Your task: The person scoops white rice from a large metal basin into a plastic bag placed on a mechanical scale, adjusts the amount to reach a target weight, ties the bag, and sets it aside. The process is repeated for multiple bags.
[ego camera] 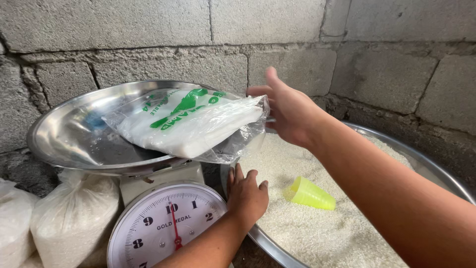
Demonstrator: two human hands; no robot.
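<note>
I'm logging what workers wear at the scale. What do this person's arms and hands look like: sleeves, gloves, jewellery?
Both forearms are bare as far as the picture shows, with no sleeves in view. The left hand and right hand are ungloved. No rings, watch or bracelets show. Fingernails look short and unpainted.

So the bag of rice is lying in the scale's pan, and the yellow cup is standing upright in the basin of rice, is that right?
Not quite: the head view shows the yellow cup lying on its side on the rice in the basin, not upright. The bag of rice does lie in the scale's pan, with the right hand at its end.
</note>
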